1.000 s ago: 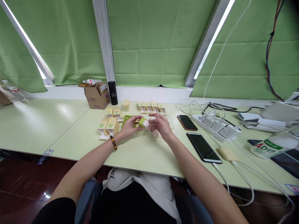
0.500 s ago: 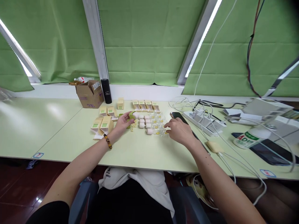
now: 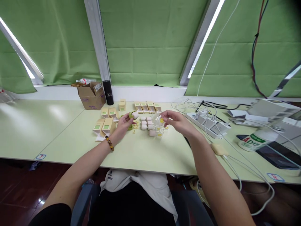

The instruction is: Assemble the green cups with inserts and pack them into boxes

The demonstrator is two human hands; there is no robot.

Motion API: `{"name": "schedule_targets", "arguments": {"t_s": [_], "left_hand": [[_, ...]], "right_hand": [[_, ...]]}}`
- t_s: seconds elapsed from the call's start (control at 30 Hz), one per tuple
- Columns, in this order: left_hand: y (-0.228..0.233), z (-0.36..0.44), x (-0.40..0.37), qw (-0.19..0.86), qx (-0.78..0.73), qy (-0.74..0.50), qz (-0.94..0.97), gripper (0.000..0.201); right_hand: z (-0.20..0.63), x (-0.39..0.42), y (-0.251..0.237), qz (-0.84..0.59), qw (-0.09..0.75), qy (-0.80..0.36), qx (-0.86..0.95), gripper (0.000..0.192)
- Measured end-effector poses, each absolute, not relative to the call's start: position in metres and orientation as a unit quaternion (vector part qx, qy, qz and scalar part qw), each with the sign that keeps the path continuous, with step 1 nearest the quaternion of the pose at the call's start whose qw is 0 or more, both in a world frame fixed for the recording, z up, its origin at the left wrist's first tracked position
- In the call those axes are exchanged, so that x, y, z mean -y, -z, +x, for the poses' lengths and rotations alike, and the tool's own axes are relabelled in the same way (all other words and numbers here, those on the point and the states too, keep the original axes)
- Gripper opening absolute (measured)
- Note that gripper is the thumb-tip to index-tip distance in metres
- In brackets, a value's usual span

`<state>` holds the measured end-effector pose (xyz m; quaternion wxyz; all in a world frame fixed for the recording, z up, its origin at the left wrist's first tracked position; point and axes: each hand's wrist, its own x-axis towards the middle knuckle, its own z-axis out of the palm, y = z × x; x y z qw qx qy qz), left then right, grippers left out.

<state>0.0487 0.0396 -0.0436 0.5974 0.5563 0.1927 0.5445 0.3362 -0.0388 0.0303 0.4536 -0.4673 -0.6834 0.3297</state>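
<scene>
Pale green table [image 3: 145, 157], green blinds [image 3: 150, 44], black cylinder [image 3: 108, 92], brown cardboard box [image 3: 92, 96], white cables [image 3: 235, 141].

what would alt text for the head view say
A seated person's left hand holds a small green-and-white piece and the right hand a small clear case above a pale green table, with small white pieces, tan cartons and charging cables around.

**Bright, even daylight; wide-angle warp**

Daylight is filtered through the green blinds [image 3: 150, 47], with blown-out white strips seen at the gaps [image 3: 203, 37]. The desk [image 3: 58, 131] is evenly lit; soft glare patches are seen at its left. Shadows are faint. Straight window frames are bent by lens distortion toward the edges. Small items are rendered soft; the floor is left dark.
</scene>
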Motion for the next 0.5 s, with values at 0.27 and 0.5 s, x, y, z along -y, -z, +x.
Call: {"name": "schedule_targets", "arguments": {"t_s": [0.27, 0.5], "left_hand": [[0.047, 0.046, -0.05, 0.622, -0.167, -0.604, 0.469, 0.041], [0.05, 0.045, -0.053, 0.605, -0.179, -0.624, 0.462, 0.046]], "right_hand": [[0.263, -0.011, -0.004, -0.258, 0.561, -0.608, 0.5, 0.047], [0.244, -0.011, 0.032, -0.305, 0.627, -0.571, 0.432, 0.056]]}}
